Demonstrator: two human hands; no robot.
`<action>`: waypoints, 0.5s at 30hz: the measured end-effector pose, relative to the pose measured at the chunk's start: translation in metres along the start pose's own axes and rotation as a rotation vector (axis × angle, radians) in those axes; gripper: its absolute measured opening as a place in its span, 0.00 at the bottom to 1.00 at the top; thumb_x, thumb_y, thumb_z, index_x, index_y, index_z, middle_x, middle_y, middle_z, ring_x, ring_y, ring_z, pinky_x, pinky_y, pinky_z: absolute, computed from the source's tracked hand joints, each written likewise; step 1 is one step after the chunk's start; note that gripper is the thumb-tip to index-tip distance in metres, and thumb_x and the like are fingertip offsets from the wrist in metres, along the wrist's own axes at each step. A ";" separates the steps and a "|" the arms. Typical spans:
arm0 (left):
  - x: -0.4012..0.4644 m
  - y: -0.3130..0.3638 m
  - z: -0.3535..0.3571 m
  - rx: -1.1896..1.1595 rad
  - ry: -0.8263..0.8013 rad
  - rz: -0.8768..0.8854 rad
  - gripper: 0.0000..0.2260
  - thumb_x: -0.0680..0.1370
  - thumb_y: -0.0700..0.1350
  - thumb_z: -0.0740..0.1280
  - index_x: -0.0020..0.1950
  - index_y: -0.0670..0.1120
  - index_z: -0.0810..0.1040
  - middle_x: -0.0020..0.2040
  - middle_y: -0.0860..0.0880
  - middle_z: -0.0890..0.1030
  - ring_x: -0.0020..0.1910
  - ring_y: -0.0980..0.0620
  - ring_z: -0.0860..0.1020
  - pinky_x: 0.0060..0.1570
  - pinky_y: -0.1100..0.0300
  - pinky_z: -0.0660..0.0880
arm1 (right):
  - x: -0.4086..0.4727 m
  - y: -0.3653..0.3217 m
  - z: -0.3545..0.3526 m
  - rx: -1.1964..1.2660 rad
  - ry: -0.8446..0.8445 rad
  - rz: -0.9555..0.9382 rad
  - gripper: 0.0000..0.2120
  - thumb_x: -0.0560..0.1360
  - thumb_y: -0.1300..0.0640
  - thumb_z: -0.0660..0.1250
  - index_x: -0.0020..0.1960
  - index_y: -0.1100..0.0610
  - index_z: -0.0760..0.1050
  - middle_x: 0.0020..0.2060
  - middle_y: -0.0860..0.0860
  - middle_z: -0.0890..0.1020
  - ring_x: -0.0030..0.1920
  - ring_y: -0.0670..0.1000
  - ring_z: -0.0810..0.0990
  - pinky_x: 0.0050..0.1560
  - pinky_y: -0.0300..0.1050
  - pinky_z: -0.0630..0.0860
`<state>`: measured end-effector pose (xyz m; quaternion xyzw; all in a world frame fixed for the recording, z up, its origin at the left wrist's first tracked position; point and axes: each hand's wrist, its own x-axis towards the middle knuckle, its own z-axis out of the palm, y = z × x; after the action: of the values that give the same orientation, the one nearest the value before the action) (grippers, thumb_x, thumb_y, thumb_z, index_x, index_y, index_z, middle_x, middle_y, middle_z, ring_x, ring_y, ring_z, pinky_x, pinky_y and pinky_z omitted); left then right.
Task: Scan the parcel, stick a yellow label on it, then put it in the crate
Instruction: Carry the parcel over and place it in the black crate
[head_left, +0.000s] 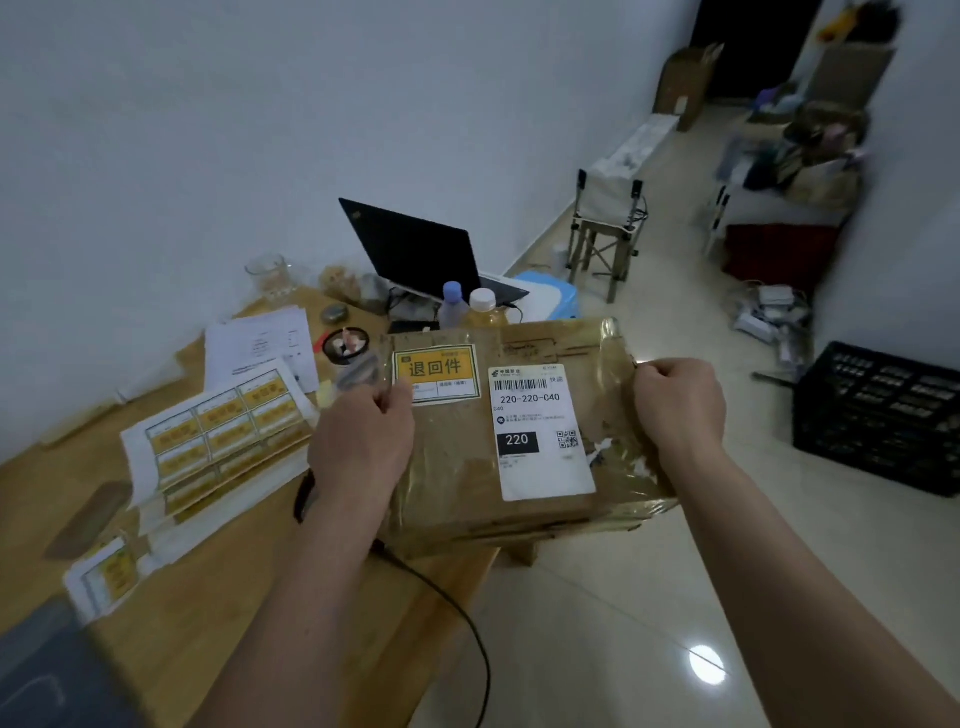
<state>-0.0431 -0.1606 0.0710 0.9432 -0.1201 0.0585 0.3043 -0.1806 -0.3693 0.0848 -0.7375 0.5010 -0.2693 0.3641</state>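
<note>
A flat brown cardboard parcel, wrapped in shiny tape, is held level in the air over the table's right edge. A yellow label is stuck on its top left, beside a white shipping label with a barcode. My left hand grips the parcel's left edge, thumb at the yellow label's corner. My right hand grips the far right corner. The black plastic crate stands on the floor at the right, apart from the parcel.
Sheets of yellow labels lie on the wooden table at the left, with papers, an ashtray, two bottles and a black laptop behind. A black cable hangs off the table. A folding stool stands farther back on the tiled floor.
</note>
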 end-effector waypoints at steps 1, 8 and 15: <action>-0.002 0.010 0.006 0.006 -0.033 0.025 0.21 0.79 0.59 0.57 0.32 0.48 0.73 0.29 0.49 0.75 0.29 0.51 0.73 0.27 0.61 0.62 | 0.004 0.008 -0.009 0.003 0.012 0.025 0.11 0.68 0.63 0.57 0.27 0.58 0.69 0.23 0.53 0.69 0.27 0.55 0.67 0.29 0.44 0.63; -0.025 0.110 0.064 -0.027 -0.226 0.159 0.16 0.80 0.52 0.55 0.42 0.45 0.76 0.39 0.46 0.78 0.39 0.46 0.75 0.38 0.55 0.68 | 0.032 0.078 -0.096 0.018 0.151 0.165 0.12 0.69 0.63 0.57 0.28 0.59 0.71 0.25 0.53 0.70 0.29 0.55 0.69 0.31 0.45 0.64; -0.072 0.229 0.123 -0.016 -0.408 0.326 0.15 0.81 0.45 0.52 0.50 0.39 0.77 0.52 0.40 0.77 0.50 0.42 0.74 0.47 0.51 0.70 | 0.046 0.148 -0.200 0.050 0.362 0.283 0.12 0.69 0.63 0.57 0.28 0.58 0.71 0.25 0.53 0.71 0.30 0.54 0.70 0.32 0.45 0.65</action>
<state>-0.1678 -0.3993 0.0863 0.9013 -0.3297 -0.0856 0.2678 -0.3973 -0.5002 0.0845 -0.5901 0.6500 -0.3558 0.3205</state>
